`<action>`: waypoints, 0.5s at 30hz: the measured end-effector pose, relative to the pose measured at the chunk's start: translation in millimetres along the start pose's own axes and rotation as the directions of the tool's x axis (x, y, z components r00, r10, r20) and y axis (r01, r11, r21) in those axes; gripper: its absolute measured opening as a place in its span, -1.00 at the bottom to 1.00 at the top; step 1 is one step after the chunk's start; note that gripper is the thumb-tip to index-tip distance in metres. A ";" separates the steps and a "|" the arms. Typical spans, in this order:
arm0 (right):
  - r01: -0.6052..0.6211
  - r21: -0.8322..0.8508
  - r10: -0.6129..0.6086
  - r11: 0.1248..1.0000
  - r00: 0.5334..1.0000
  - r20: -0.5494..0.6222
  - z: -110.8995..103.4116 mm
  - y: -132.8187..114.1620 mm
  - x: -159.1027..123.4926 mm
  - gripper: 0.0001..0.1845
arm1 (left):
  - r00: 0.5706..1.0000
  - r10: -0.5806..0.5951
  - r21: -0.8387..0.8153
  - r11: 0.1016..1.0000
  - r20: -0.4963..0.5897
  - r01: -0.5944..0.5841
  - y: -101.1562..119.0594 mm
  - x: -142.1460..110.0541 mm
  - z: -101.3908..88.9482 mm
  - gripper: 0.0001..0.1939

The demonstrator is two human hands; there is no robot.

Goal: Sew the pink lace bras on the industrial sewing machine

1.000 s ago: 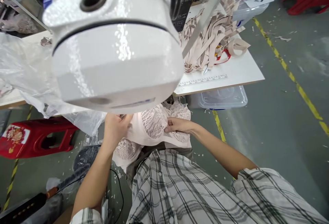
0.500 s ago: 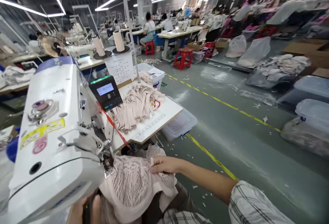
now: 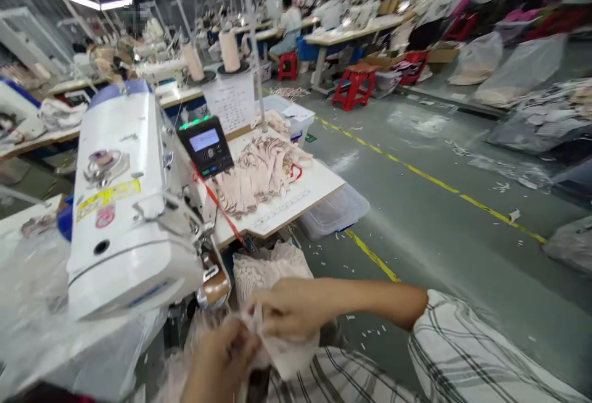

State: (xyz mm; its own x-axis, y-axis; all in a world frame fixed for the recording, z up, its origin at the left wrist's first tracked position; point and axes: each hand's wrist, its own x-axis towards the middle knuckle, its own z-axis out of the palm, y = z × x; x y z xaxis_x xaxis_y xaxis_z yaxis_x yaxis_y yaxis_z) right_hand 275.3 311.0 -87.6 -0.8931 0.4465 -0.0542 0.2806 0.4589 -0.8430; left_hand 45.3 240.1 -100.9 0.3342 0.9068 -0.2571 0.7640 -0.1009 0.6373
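Note:
A pale pink lace garment (image 3: 271, 273) hangs in front of me, just below the needle end of a white sewing machine (image 3: 124, 205). My right hand (image 3: 287, 310) reaches across from the right and pinches the garment's fabric. My left hand (image 3: 222, 360), blurred by motion, is bunched on the same fabric lower down, close to the right hand. Part of the garment is hidden behind both hands.
A pile of pink straps (image 3: 259, 174) lies on the white table (image 3: 314, 196) beside the machine's control panel (image 3: 206, 144). A clear bin (image 3: 335, 211) sits under the table edge. Clear plastic sheeting (image 3: 41, 323) drapes at left. Other people work at tables far back.
The view has lifted from looking down to looking across the hall. My right hand has slid left along the garment and both hands have come together on it.

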 end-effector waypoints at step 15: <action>-0.212 0.186 0.238 0.959 0.962 -0.131 -13.5 34.1 85.9 -0.65 | 0.882 -0.343 -0.205 0.935 -0.323 0.289 -41.9 20.1 -64.6 -0.60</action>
State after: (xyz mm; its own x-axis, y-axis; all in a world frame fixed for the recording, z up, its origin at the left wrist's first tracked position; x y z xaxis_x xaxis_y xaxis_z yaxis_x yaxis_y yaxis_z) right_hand 212.9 375.4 -113.8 -0.7465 0.6398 -0.1827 0.3933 0.2028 -0.8968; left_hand -15.6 289.1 -85.8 -0.1458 0.9666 -0.2109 0.6980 0.2516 0.6705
